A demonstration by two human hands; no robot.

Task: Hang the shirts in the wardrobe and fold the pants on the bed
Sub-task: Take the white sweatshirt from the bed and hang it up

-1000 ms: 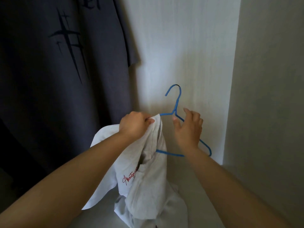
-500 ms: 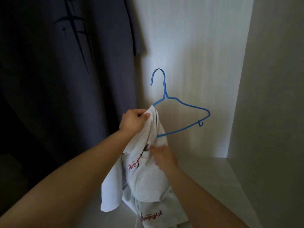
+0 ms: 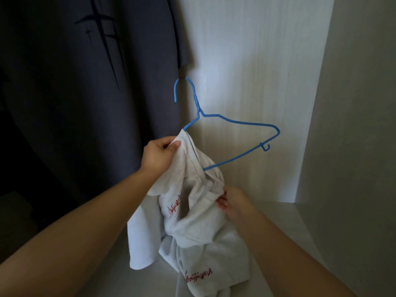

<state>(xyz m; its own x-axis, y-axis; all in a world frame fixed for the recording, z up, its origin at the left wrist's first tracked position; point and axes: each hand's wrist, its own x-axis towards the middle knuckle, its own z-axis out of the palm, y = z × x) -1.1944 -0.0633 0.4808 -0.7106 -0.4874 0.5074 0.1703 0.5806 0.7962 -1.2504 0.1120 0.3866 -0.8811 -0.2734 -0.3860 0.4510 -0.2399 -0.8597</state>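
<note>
**Ana:** While the left hand is up near the centre of the view, what is it clutching?

**Ben:** A bunch of the white shirt. The thumb and curled fingers are clenched on the cloth right where the blue hanger runs into it. I cannot tell whether the wire itself is in that grasp, because the cloth covers it.

**Ana:** And the right hand?

**Ben:** It is at about 5 o'clock from the left one. Its fingertips pinch a fold of the same shirt, just under the hanger's lower bar.

**Ana:** How does the hanger sit?

**Ben:** The hook points to 12 o'clock and opens toward 9. One shoulder is buried in the shirt. The other juts out bare toward 3 o'clock, with a little hook on the lower bar near that end.

**Ana:** Where is the shirt, then?

**Ben:** Inside the wardrobe. It droops from both hands toward 6 o'clock, crumpled, with red script showing in two places. Whether its hem touches the wardrobe floor I cannot tell.

**Ana:** Anything nearby?

**Ben:** A dark shirt hangs from 9 to 11 o'clock, with a black cross design on it. A pale side panel is at 3 o'clock.
</note>
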